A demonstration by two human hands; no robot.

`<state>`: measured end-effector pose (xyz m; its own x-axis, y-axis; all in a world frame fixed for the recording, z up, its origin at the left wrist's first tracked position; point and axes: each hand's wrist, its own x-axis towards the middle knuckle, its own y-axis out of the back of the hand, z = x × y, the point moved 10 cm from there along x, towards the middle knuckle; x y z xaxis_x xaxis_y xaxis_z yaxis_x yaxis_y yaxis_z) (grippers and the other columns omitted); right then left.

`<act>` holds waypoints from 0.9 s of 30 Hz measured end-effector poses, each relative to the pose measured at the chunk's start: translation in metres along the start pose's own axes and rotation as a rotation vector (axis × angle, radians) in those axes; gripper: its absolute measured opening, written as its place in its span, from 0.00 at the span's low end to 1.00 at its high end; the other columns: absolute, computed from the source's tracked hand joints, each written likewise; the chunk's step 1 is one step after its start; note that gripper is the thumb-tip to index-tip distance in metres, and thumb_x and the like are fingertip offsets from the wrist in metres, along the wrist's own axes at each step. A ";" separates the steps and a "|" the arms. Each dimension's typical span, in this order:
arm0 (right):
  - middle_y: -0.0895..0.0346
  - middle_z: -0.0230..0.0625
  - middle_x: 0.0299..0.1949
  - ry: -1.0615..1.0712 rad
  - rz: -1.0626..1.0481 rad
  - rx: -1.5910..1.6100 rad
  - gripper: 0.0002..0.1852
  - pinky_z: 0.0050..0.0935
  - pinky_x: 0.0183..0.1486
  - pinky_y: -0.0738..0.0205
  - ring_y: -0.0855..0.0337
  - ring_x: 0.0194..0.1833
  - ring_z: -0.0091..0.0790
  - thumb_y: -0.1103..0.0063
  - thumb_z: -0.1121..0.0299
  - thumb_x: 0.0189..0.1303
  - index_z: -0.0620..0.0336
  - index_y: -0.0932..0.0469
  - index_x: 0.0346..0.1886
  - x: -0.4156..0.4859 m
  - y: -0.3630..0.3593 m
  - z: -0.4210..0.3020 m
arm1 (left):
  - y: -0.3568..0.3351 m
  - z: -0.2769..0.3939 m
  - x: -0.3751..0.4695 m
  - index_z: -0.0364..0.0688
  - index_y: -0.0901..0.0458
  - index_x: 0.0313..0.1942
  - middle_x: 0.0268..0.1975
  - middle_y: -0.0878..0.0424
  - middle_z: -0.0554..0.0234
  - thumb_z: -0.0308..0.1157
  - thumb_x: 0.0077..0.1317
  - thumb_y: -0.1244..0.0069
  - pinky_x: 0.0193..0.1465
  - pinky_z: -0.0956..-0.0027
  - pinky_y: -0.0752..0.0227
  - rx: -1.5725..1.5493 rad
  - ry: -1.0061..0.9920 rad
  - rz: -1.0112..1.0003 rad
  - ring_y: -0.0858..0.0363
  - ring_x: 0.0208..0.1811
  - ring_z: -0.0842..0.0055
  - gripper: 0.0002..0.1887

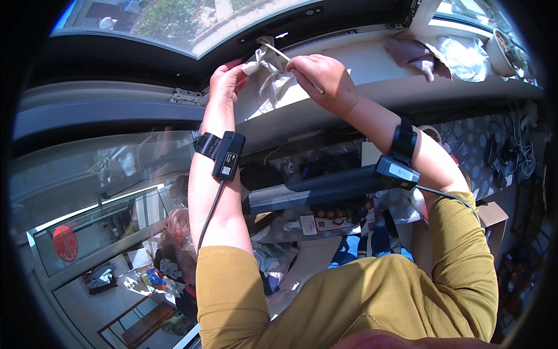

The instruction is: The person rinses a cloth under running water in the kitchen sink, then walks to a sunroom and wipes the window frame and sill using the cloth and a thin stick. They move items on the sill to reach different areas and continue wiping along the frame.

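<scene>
At the lower corner of a dark window frame (235, 41), a crumpled pale grey cloth (271, 83) hangs over the white sill (370, 50). My left hand (226, 82) pinches the cloth's left edge between thumb and fingers. In my right hand (324, 80) is a thin pale stick (277, 51), gripped in a fist with its butt showing below the fingers. The stick's far tip meets the cloth's upper end against the frame; whether the cloth wraps the tip I cannot tell.
Along the sill to the right lie a mauve cloth (409, 54), a clear plastic bag (464, 59) and a potted plant (505, 52). Glass with a red sticker (65, 243) is at left. Below are a patterned table covering (466, 135), tangled white cables (525, 152) and a cardboard box (492, 216).
</scene>
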<state>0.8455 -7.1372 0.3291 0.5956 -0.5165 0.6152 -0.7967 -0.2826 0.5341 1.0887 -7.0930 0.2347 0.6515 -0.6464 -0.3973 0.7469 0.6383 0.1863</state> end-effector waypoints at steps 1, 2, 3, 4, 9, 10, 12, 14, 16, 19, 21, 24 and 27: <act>0.21 0.40 0.33 0.019 -0.001 0.003 0.04 0.40 0.42 0.27 0.22 0.39 0.46 0.49 0.70 0.61 0.57 0.27 0.37 0.001 0.001 -0.001 | 0.001 -0.001 0.001 0.44 0.23 0.47 0.38 0.19 0.69 0.28 0.58 0.43 0.34 0.80 0.25 0.001 0.006 0.020 0.21 0.35 0.83 0.16; 0.21 0.40 0.33 0.019 -0.019 0.003 0.04 0.40 0.42 0.27 0.22 0.39 0.46 0.49 0.70 0.60 0.57 0.27 0.37 0.001 0.000 0.000 | 0.001 0.000 0.001 0.44 0.23 0.47 0.37 0.19 0.69 0.28 0.58 0.43 0.34 0.80 0.25 0.003 -0.005 0.009 0.21 0.35 0.82 0.16; 0.21 0.40 0.33 0.043 -0.027 0.008 0.04 0.40 0.41 0.27 0.22 0.39 0.45 0.49 0.70 0.60 0.57 0.27 0.37 0.001 -0.001 -0.002 | 0.001 -0.001 0.001 0.44 0.23 0.47 0.37 0.19 0.68 0.28 0.58 0.43 0.34 0.80 0.25 0.003 -0.007 0.013 0.20 0.35 0.82 0.16; 0.21 0.40 0.33 0.048 -0.052 0.011 0.04 0.40 0.41 0.27 0.21 0.39 0.45 0.48 0.71 0.60 0.57 0.27 0.37 0.002 -0.003 -0.002 | 0.002 -0.001 0.002 0.44 0.23 0.47 0.37 0.19 0.68 0.28 0.58 0.42 0.35 0.79 0.25 0.000 -0.003 0.022 0.20 0.35 0.82 0.16; 0.21 0.39 0.33 0.033 -0.058 0.012 0.04 0.39 0.41 0.26 0.21 0.39 0.45 0.47 0.71 0.59 0.57 0.26 0.37 0.002 -0.007 0.001 | 0.001 -0.002 0.004 0.44 0.23 0.46 0.37 0.19 0.68 0.28 0.57 0.42 0.36 0.79 0.25 0.003 -0.017 0.024 0.20 0.36 0.81 0.16; 0.21 0.39 0.33 0.034 -0.051 0.009 0.04 0.39 0.41 0.26 0.21 0.39 0.45 0.47 0.71 0.58 0.57 0.26 0.37 0.001 -0.007 0.000 | 0.002 -0.002 0.004 0.44 0.23 0.46 0.37 0.19 0.68 0.29 0.57 0.42 0.36 0.79 0.25 -0.002 -0.017 0.023 0.20 0.36 0.81 0.16; 0.21 0.39 0.33 0.039 -0.038 0.008 0.04 0.39 0.41 0.26 0.21 0.39 0.45 0.47 0.71 0.59 0.57 0.26 0.37 -0.001 -0.007 0.001 | 0.002 -0.002 0.004 0.44 0.23 0.46 0.37 0.19 0.68 0.29 0.57 0.41 0.36 0.79 0.25 -0.002 -0.023 0.021 0.20 0.36 0.81 0.16; 0.21 0.39 0.33 0.041 -0.040 0.011 0.04 0.39 0.41 0.26 0.21 0.39 0.45 0.47 0.71 0.59 0.57 0.26 0.37 -0.003 -0.008 0.002 | 0.002 -0.002 0.005 0.43 0.23 0.46 0.37 0.19 0.68 0.29 0.57 0.41 0.36 0.79 0.25 0.002 -0.025 0.027 0.20 0.36 0.81 0.16; 0.21 0.39 0.33 0.038 0.011 -0.009 0.04 0.38 0.41 0.26 0.21 0.39 0.45 0.47 0.71 0.59 0.57 0.26 0.37 -0.003 -0.004 0.003 | 0.003 -0.003 0.005 0.43 0.23 0.46 0.37 0.19 0.68 0.29 0.57 0.42 0.36 0.79 0.25 0.011 -0.019 0.043 0.20 0.36 0.81 0.16; 0.20 0.41 0.35 0.032 0.029 -0.064 0.05 0.36 0.41 0.25 0.20 0.40 0.45 0.48 0.71 0.61 0.58 0.25 0.39 -0.004 0.002 0.003 | 0.004 -0.002 0.004 0.43 0.23 0.47 0.38 0.19 0.67 0.29 0.58 0.43 0.36 0.79 0.25 0.026 -0.023 0.054 0.19 0.36 0.81 0.16; 0.20 0.41 0.36 0.024 0.027 -0.090 0.06 0.35 0.41 0.24 0.19 0.39 0.45 0.48 0.71 0.62 0.59 0.24 0.40 -0.006 0.009 0.003 | 0.002 -0.002 0.003 0.43 0.24 0.48 0.38 0.19 0.67 0.29 0.59 0.43 0.36 0.80 0.25 0.025 -0.018 0.043 0.20 0.36 0.81 0.16; 0.20 0.42 0.35 -0.005 0.008 -0.121 0.06 0.36 0.39 0.25 0.20 0.39 0.46 0.49 0.72 0.62 0.59 0.25 0.40 -0.011 0.024 0.008 | 0.002 -0.001 0.001 0.42 0.24 0.49 0.39 0.18 0.66 0.29 0.59 0.43 0.35 0.81 0.24 0.029 -0.022 0.039 0.19 0.36 0.81 0.17; 0.21 0.42 0.34 -0.039 -0.010 -0.164 0.06 0.37 0.38 0.27 0.21 0.38 0.46 0.50 0.73 0.62 0.60 0.25 0.40 -0.017 0.038 0.015 | -0.001 0.000 0.000 0.40 0.25 0.49 0.40 0.18 0.63 0.28 0.59 0.44 0.32 0.82 0.23 0.026 -0.034 -0.001 0.17 0.37 0.79 0.17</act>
<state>0.8036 -7.1514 0.3298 0.5968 -0.5463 0.5878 -0.7615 -0.1545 0.6295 1.0884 -7.0937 0.2342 0.6544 -0.6613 -0.3666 0.7506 0.6267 0.2095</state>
